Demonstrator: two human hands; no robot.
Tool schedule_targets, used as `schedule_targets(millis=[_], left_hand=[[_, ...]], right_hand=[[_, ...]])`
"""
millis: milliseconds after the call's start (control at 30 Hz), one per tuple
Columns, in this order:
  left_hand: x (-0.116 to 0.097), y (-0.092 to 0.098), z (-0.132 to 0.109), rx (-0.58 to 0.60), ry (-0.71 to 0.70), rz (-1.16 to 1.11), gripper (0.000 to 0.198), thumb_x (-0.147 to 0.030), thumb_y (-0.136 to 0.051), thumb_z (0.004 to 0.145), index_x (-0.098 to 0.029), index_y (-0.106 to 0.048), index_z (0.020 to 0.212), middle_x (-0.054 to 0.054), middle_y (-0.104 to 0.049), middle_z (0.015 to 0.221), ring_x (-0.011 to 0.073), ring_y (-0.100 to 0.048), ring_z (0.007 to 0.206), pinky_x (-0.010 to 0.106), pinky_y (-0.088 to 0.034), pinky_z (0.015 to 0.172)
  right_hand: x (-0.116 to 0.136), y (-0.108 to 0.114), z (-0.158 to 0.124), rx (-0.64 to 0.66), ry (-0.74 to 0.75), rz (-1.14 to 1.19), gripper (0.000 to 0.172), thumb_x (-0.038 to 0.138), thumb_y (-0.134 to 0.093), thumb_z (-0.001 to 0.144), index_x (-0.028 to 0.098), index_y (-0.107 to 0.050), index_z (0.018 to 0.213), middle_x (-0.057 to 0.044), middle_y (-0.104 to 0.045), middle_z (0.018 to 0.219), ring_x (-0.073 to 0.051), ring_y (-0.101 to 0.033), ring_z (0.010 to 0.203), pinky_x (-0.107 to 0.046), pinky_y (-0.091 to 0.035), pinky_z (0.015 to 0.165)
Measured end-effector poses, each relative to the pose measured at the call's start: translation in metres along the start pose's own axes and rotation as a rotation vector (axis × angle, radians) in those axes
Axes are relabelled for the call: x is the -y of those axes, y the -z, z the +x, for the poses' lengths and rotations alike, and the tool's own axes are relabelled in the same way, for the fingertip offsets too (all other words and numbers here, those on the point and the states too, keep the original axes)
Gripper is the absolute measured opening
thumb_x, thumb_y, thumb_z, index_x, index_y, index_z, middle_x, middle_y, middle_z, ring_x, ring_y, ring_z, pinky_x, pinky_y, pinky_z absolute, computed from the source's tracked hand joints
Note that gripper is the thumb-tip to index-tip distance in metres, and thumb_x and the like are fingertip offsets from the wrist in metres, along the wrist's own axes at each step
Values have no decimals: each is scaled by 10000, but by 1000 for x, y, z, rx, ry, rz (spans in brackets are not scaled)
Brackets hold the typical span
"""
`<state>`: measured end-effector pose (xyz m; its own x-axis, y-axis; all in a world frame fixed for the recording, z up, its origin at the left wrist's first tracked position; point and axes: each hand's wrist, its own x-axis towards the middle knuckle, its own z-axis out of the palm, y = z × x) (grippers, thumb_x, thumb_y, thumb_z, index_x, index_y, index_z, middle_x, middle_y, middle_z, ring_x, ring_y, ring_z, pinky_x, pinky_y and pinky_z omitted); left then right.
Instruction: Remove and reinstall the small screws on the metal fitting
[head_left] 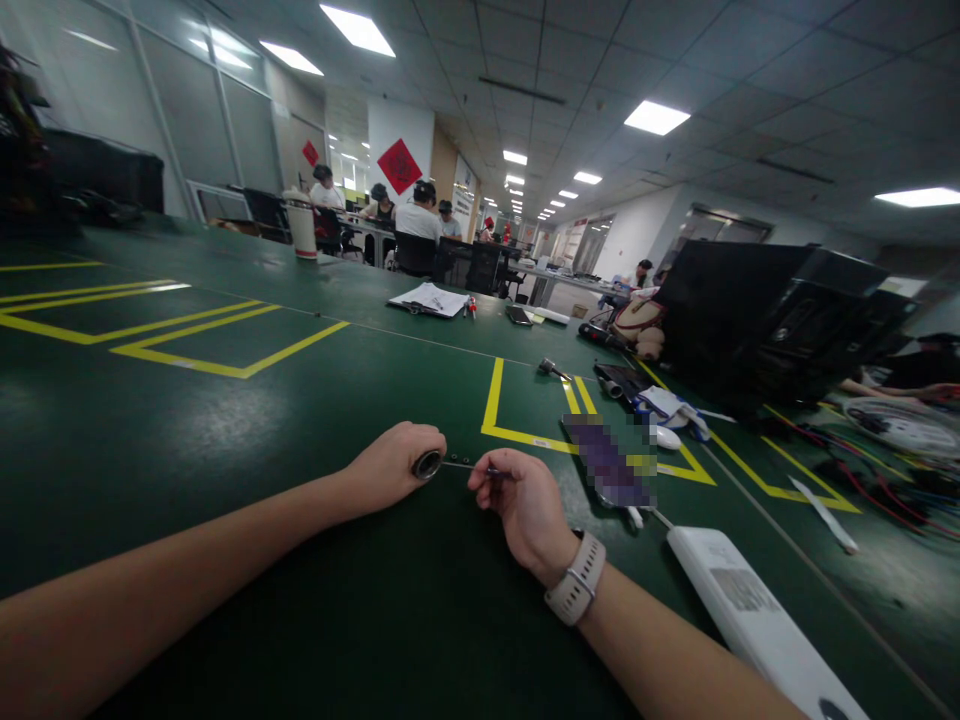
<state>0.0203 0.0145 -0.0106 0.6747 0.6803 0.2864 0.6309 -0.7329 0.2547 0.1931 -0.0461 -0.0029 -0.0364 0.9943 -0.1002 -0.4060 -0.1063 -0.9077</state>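
Note:
My left hand point(394, 465) is closed around a dark round metal part point(427, 465) whose ring-shaped end faces me; the rest of it is hidden in the fist. Between the thumb and fingers of my right hand point(529, 505) is a slim screwdriver point(496, 472) with a dark handle. Its thin shaft points left, and the tip reaches the round part or ends close beside it; I cannot tell if they touch. Just beyond the shaft, a couple of tiny dark pieces point(460, 459) lie on the green table point(300, 640).
On the right are a white power strip point(750, 600), a partly blurred phone-like slab point(606, 460), a white mouse point(665, 437) and a cloth point(671, 408). Farther off lie a metal fitting point(551, 368), a clipboard point(431, 300) and a cup point(301, 225). A black case point(765, 320) stands behind.

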Motion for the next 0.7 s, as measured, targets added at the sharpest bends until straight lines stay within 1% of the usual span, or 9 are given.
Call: schedule_targets(millis=[133, 267, 500, 700], left_hand=[[0, 0, 0, 3, -6, -16, 80, -107, -493, 745, -174, -501, 701, -5, -562, 716, 153, -539, 698, 276, -379, 685], [-5, 3, -1, -2, 55, 48, 82, -117, -488, 762, -172, -521, 710, 9, -574, 724, 167, -541, 692, 290, -379, 670], [-11, 6, 0, -18, 156, 93, 65, -146, -506, 769, -175, -544, 725, 22, -595, 738, 183, -545, 688, 289, -380, 627], [-8, 4, 1, -22, 152, 87, 62, -152, -501, 767, -178, -542, 728, 20, -595, 730, 182, -550, 678, 289, -381, 622]], right_hand=[[-2, 0, -2, -2, 26, -11, 134, 205, -518, 631, 132, -599, 553, -20, -590, 522, -99, -455, 461, -229, -309, 466], [-5, 1, -3, 36, 82, -85, 128, 199, -528, 653, 141, -621, 588, -20, -610, 553, -110, -489, 506, -233, -341, 497], [-2, 1, 0, 3, 32, -11, 136, 204, -525, 634, 139, -604, 544, -19, -587, 517, -107, -456, 472, -237, -312, 471], [-2, 4, 1, 10, 18, 23, 137, 196, -519, 633, 128, -611, 556, -23, -586, 530, -104, -456, 472, -236, -313, 477]])
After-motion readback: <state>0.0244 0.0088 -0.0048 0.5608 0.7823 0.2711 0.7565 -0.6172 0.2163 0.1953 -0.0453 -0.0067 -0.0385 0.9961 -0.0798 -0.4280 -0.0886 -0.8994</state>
